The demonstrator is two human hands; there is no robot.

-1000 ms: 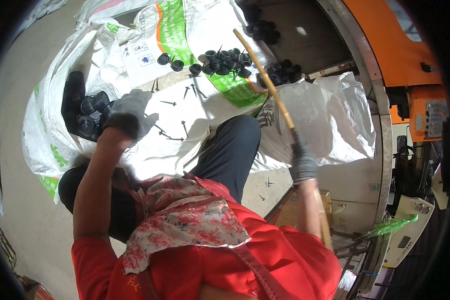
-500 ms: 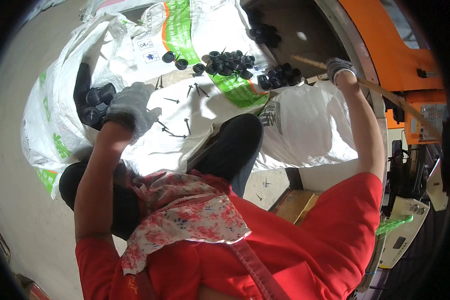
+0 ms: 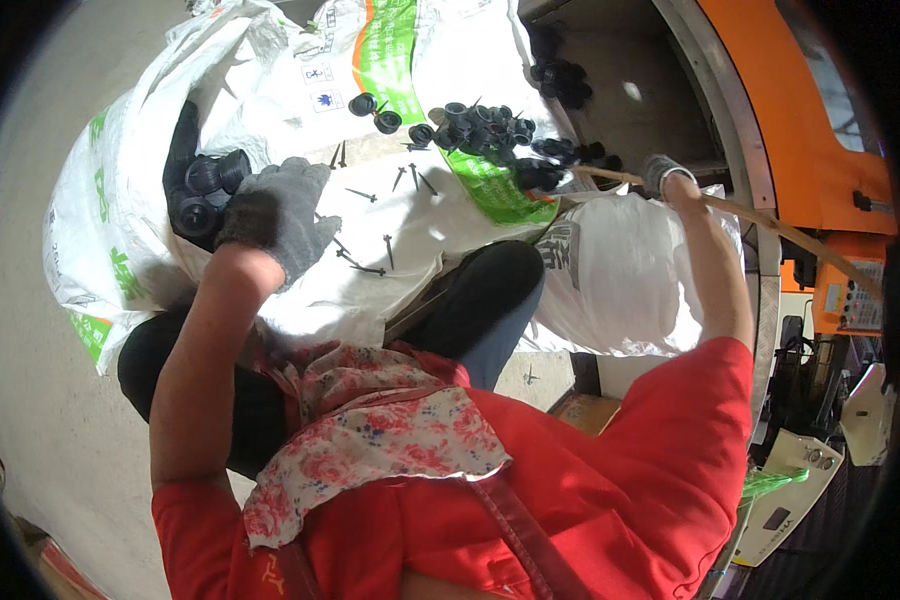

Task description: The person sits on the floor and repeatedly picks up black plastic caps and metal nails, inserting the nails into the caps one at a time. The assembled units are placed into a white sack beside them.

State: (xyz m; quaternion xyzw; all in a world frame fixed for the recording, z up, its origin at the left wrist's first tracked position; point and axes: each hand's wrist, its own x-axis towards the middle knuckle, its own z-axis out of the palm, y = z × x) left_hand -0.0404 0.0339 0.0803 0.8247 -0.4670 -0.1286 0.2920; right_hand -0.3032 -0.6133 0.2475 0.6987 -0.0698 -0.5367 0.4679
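Observation:
My left hand [image 3: 280,215], in a grey glove, lies over the white sack on the left. Its thumb stands apart from the fingers, and I see nothing held. Beside it, black ribbed round parts [image 3: 218,175] sit in the mouth of the sack [image 3: 90,220]. My right hand [image 3: 662,173], also gloved, is closed round a long thin wooden stick [image 3: 795,230] at the far right. The stick's tip reaches the right end of a pile of small black round caps [image 3: 475,130] lying on a flattened white-and-green sack [image 3: 390,45].
Thin black sprue pieces [image 3: 362,195] are scattered before my left hand. More black parts [image 3: 560,80] lie at the back right. A filled white sack [image 3: 620,270] stands by my right knee. An orange machine [image 3: 770,90] borders the right side.
My right hand has moved slightly nearer and left with the stick, and its tip is now lower, at the black caps. The caps at the pile's right end have shifted. My left hand is almost still.

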